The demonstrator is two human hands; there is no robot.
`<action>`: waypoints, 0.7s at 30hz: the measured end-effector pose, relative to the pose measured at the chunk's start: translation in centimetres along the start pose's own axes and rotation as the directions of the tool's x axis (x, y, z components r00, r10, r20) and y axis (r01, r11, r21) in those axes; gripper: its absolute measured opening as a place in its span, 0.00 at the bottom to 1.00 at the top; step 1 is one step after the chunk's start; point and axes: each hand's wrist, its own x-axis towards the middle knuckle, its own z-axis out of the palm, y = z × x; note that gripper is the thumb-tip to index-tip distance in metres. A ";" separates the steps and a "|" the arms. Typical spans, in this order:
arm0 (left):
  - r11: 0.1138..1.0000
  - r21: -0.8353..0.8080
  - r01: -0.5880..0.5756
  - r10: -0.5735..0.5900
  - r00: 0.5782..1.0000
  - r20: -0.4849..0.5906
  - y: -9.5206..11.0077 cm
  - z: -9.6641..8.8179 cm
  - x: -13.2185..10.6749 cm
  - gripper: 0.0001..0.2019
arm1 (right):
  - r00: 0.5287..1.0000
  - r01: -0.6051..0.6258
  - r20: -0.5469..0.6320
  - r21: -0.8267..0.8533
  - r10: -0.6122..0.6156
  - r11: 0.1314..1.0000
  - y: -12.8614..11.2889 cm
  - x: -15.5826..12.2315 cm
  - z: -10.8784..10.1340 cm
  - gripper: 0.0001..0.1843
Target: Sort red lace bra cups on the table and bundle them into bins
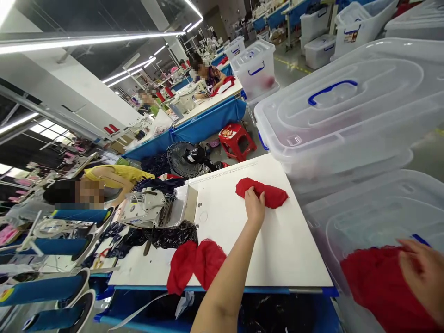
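My left hand [255, 206] rests on a folded red fabric piece [274, 196] on the white sewing table, thumb and fingers bent onto the cloth. At the lower right, my right hand [425, 273], slightly blurred, grips a larger red fabric piece [376, 277] with a lacy edge, in front of a translucent plastic box [391, 194]. Another red piece with two rounded, lace-edged lobes [196, 263] lies at the table's front edge, partly behind my left forearm.
A sewing machine [149, 208] stands on the table's left, with black plastic beside it. Blue thread cones [45, 286] are at the lower left. Behind the table are a black fan [185, 158] and a red stool [237, 140]. A lidded box [347, 106] stands right. Other people sit at machines.
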 end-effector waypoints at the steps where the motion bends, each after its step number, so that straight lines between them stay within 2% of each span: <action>1: 1.000 0.010 0.018 -0.018 1.000 -0.003 -0.2 0.1 0.5 0.06 | 1.000 0.009 0.024 0.053 -0.010 0.999 -2.8 0.8 1.5 0.17; 3: 0.999 0.018 0.026 -0.027 1.000 0.013 -0.6 0.3 0.8 0.05 | 0.989 -0.069 0.140 0.165 0.046 0.984 -7.8 2.5 4.9 0.19; 5: 1.000 0.005 0.001 -0.001 0.999 0.044 -0.9 0.1 0.3 0.08 | 0.966 -0.137 0.248 0.241 0.076 0.961 -11.2 4.2 8.5 0.22; 9: 0.991 -0.081 -0.104 0.117 0.977 0.176 -2.5 -1.9 -1.8 0.11 | 0.894 -0.316 0.417 0.323 0.165 0.892 -15.2 6.5 14.9 0.23; 11: 0.977 -0.136 -0.163 0.195 0.943 0.269 -3.5 -3.1 -3.4 0.11 | 0.799 -0.467 0.552 0.322 0.237 0.824 -16.8 6.3 17.1 0.24; 13: 0.965 -0.168 -0.200 0.246 0.910 0.334 -4.4 -4.1 -5.3 0.12 | 0.658 -0.614 0.705 0.299 0.264 0.731 -18.4 5.1 18.7 0.25; 15: 0.964 -0.164 -0.207 0.254 0.901 0.353 -5.0 -4.7 -7.1 0.11 | 0.521 -0.733 0.808 0.258 0.275 0.629 -19.6 3.4 19.6 0.23; 16: 0.967 -0.157 -0.202 0.246 0.904 0.349 -5.0 -4.9 -8.0 0.11 | 0.470 -0.781 0.833 0.237 0.293 0.577 -20.0 2.5 19.9 0.22; 18: 0.971 -0.109 -0.211 0.236 0.909 0.343 -4.9 -5.5 -9.3 0.09 | 0.413 -0.853 0.837 0.218 0.358 0.475 -20.3 1.1 20.5 0.17; 21: 0.950 0.025 -0.310 0.276 0.879 0.390 -4.2 -7.0 -10.3 0.09 | 0.410 -0.898 0.791 0.264 0.454 0.352 -20.1 -0.2 21.6 0.12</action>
